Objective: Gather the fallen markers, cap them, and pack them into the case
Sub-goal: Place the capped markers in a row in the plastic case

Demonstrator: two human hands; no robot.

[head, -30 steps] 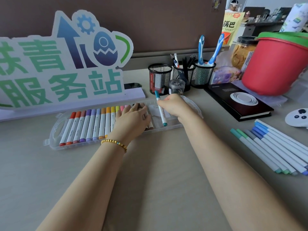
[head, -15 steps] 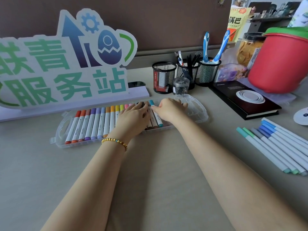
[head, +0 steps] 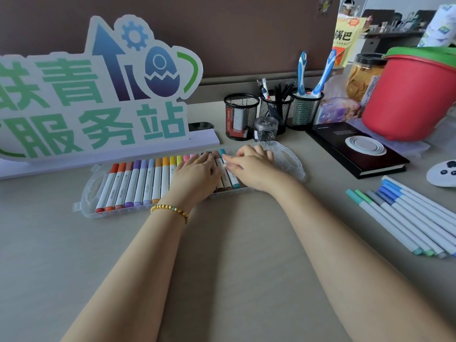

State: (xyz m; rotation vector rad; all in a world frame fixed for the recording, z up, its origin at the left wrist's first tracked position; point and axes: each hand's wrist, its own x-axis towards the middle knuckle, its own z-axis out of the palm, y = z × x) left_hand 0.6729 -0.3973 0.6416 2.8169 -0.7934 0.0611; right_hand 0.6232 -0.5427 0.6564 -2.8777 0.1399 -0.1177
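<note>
A clear plastic marker case (head: 291, 164) lies open on the desk, and a row of capped markers (head: 138, 183) fills its left part. My left hand (head: 195, 176) lies flat on the markers in the middle of the row. A teal marker (head: 233, 180) rests at the right end of the row. My right hand (head: 254, 166) lies just right of it, with fingertips touching its upper end. The case's right part shows no markers. Several loose capped markers (head: 407, 218) in green, grey and blue lie side by side on the desk at the right.
A large standing sign (head: 98, 102) is right behind the case. Three mesh pen holders (head: 241, 117) and a small clear jar (head: 265, 128) stand behind my hands. A black notebook (head: 357, 154), a red bucket (head: 414, 95) and a white controller (head: 444, 172) are at the right.
My right hand brought the teal marker down from above the case and laid it at the right end of the row. My left hand stayed on the markers.
</note>
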